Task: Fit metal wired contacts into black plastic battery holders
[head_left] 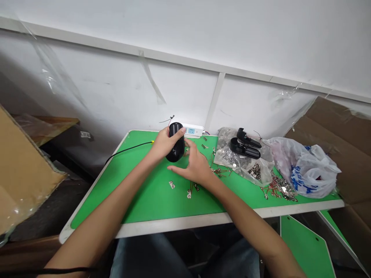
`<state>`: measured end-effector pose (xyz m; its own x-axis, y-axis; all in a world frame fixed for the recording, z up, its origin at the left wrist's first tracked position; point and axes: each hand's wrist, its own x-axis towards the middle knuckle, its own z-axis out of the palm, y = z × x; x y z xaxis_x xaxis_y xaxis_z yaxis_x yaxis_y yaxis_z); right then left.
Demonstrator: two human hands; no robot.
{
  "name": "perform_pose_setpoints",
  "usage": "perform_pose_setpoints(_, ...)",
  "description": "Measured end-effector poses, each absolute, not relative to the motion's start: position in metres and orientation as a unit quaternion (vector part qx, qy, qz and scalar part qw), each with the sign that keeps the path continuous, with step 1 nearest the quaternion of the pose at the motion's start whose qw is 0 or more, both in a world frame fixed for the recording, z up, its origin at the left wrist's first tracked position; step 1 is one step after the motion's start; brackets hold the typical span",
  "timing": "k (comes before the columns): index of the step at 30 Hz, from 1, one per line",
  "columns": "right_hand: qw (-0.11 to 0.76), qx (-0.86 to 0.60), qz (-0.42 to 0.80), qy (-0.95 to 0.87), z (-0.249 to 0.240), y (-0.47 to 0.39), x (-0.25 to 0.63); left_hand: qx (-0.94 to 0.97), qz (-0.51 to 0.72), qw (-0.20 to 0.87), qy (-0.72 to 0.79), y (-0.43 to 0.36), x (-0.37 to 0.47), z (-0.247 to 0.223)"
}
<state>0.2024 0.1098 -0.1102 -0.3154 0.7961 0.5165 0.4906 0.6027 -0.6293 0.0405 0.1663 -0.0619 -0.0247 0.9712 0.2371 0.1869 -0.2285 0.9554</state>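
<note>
My left hand (pixel 166 143) grips a glossy black rounded plastic housing (pixel 175 144) above the green table, its thumb lying across the front. A thin wire with a small dark end sticks up behind the housing. Just to the right, my right hand (pixel 194 162) has its thumb and fingers spread apart and holds nothing. Its fingertips are close to the housing; whether they touch it I cannot tell. Below on the table lie a small metal contact plate (pixel 172 185) and another metal plate (pixel 189 194) with red wire.
Behind the hands is a white power strip (pixel 193 130). To the right, black plastic parts (pixel 245 146) rest on a clear bag (pixel 224 154) of metal pieces. Beyond are loose wired contacts (pixel 281 188) and a white plastic bag (pixel 310 173). Cardboard (pixel 26 173) stands left; a black cable (pixel 130 148) crosses the table.
</note>
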Motion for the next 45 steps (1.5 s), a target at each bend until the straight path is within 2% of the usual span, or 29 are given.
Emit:
perform_pose_setpoints(3, 0.422, -0.413, 0.187, -0.785, -0.117, 0.112, 0.200, 0.537, 0.517, 0.493, 0.449, 0.167, 0.044, -0.068)
perform_pose_setpoints(5, 0.436, -0.418, 0.197, -0.772, -0.118, 0.115, 0.202, 0.509, 0.518, 0.520, 0.450, 0.167, 0.044, -0.071)
perform_pose_setpoints(19, 0.500, -0.395, 0.132, -0.759, -0.119, 0.127, 0.210, 0.518, 0.497, 0.507, 0.477, 0.176, 0.040, -0.077)
perform_pose_setpoints(22, 0.512, -0.398, 0.126, -0.751, -0.118, 0.128, 0.212, 0.575, 0.475, 0.422, 0.516, 0.176, 0.037, -0.078)
perform_pose_setpoints(28, 0.531, -0.451, 0.130, -0.705, -0.105, 0.129, 0.221, 0.703, 0.372, 0.062, 0.603, 0.156, 0.034, -0.073)
perform_pose_setpoints(31, 0.534, -0.459, 0.157, -0.693, -0.098, 0.129, 0.228, 0.758, 0.339, -0.043, 0.555, 0.152, 0.030, -0.073)
perform_pose_setpoints(34, 0.517, -0.437, 0.179, -0.714, -0.093, 0.129, 0.236, 0.820, 0.324, -0.092, 0.463, 0.156, 0.021, -0.075)
perform_pose_setpoints(37, 0.502, -0.410, 0.210, -0.732, -0.092, 0.130, 0.240, 0.883, 0.283, -0.070, 0.369, 0.162, 0.012, -0.076)
perform_pose_setpoints(40, 0.529, -0.378, 0.308, -0.695, -0.093, 0.133, 0.240, 0.901, 0.263, -0.022, 0.345, 0.161, 0.010, -0.078)
perform_pose_setpoints(43, 0.539, -0.352, 0.408, -0.647, -0.093, 0.136, 0.240, 0.842, 0.337, 0.052, 0.417, 0.157, 0.014, -0.081)
perform_pose_setpoints(45, 0.510, -0.362, 0.424, -0.656, -0.090, 0.136, 0.243, 0.778, 0.403, 0.144, 0.461, 0.157, 0.017, -0.085)
